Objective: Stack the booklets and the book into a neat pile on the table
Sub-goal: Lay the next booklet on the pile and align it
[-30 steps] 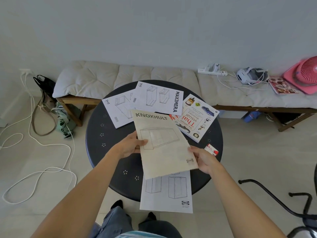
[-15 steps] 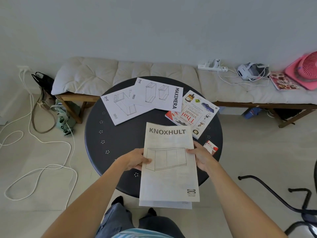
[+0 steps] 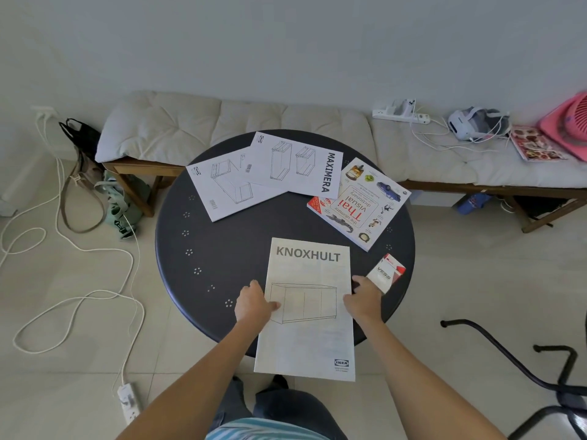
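Observation:
The KNOXHULT booklet [image 3: 309, 271] lies at the near edge of the round dark table [image 3: 222, 249], overhanging toward me and covering the white booklet under it. My left hand [image 3: 254, 304] grips its left edge, thumb on the cover. My right hand [image 3: 365, 300] holds its right edge. At the far side lies the MAXIMERA booklet [image 3: 295, 168], overlapping another white booklet [image 3: 222, 185]. The Thai visual dictionary book [image 3: 362, 204] lies at the right, its corner under the MAXIMERA booklet.
A small red-and-white VESS box [image 3: 387, 273] sits just right of my right hand. A cushioned bench [image 3: 254, 122] stands behind the table. White cables [image 3: 79, 300] trail on the floor at the left. A black chair base [image 3: 540, 376] is at the lower right.
The KNOXHULT booklet, held tilted above the table a second ago, has come toward me and down, squared over the white booklet, which is now hidden beneath it.

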`<action>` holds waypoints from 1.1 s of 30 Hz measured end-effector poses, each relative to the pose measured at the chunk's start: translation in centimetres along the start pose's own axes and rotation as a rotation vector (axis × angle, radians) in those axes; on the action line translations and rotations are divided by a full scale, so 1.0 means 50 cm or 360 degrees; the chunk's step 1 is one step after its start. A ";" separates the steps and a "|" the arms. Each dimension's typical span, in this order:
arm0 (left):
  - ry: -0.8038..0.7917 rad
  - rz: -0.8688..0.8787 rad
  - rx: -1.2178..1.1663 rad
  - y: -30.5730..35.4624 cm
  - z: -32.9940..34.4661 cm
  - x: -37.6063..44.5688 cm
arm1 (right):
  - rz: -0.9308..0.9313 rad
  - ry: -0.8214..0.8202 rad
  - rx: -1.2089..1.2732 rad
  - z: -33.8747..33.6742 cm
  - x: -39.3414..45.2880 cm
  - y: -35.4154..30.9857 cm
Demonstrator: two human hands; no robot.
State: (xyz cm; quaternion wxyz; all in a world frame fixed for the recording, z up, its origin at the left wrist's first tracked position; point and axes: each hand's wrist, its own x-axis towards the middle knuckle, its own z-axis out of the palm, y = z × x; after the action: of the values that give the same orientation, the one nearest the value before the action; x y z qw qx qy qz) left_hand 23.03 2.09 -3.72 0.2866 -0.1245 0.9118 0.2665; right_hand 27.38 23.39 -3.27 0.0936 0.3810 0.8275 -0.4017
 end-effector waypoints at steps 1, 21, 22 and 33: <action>0.0032 0.0007 0.0071 0.001 0.000 -0.001 | 0.0017 0.0039 -0.0092 0.004 -0.002 0.005; 0.0147 -0.0173 -0.0277 0.003 -0.125 0.124 | 0.0022 -0.0098 -0.0023 0.065 0.043 -0.156; 0.0128 -0.0161 -0.0251 0.002 -0.130 0.130 | 0.0018 -0.0087 -0.0040 0.071 0.046 -0.160; -0.0141 -0.0043 0.0109 0.002 -0.191 0.192 | 0.0186 0.0129 -0.0200 0.113 0.080 -0.174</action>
State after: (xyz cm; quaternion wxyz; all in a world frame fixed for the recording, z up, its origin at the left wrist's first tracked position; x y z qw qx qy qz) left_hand 10.93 -3.86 -2.70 0.3343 -0.1149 0.9050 0.2366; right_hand 17.62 18.07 -3.67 0.1069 0.4378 0.8306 -0.3271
